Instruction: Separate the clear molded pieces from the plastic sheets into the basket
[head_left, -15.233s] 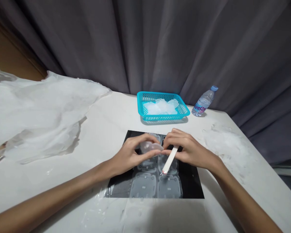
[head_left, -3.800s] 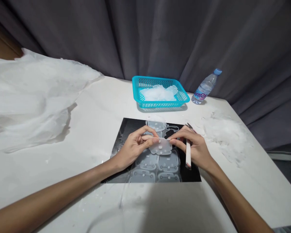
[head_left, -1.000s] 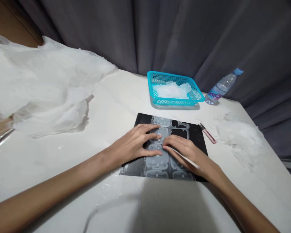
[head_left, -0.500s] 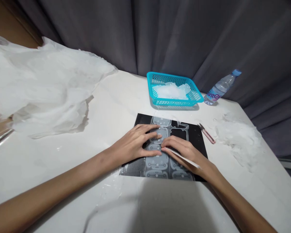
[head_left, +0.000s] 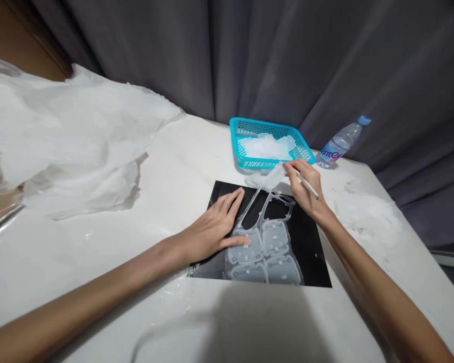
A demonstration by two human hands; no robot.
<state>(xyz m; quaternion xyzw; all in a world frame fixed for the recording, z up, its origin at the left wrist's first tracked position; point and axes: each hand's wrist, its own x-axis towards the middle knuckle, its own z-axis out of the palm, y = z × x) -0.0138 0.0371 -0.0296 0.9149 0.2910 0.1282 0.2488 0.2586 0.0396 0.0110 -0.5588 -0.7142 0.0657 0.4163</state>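
My left hand [head_left: 217, 224] lies with fingers stretched on a black board [head_left: 310, 252], its thumb pressing a translucent plastic sheet [head_left: 276, 239] marked with rounded rectangular outlines. Closed and raised over the board's far edge, my right hand [head_left: 304, 184] holds a thin white pen-like stick [head_left: 308, 186]. Its fingertips also pinch a cloudy, translucent plastic piece [head_left: 270, 179], pulled up near the basket. Narrow strips of cut-out film stretch from the sheet toward that piece. What the stick's tip looks like is hidden.
Behind the board stands a turquoise basket [head_left: 245, 161] with whitish plastic pieces inside. A water bottle [head_left: 335, 146] is beside it. Crumpled clear film [head_left: 371, 206] lies at the right, and a large heap of white plastic [head_left: 79, 136] covers the left. A grey curtain [head_left: 249, 55] hangs behind.
My right hand has moved up and away from the sheet's middle, peeling plastic film up toward the basket. My left hand has shifted slightly, its fingers closer together.
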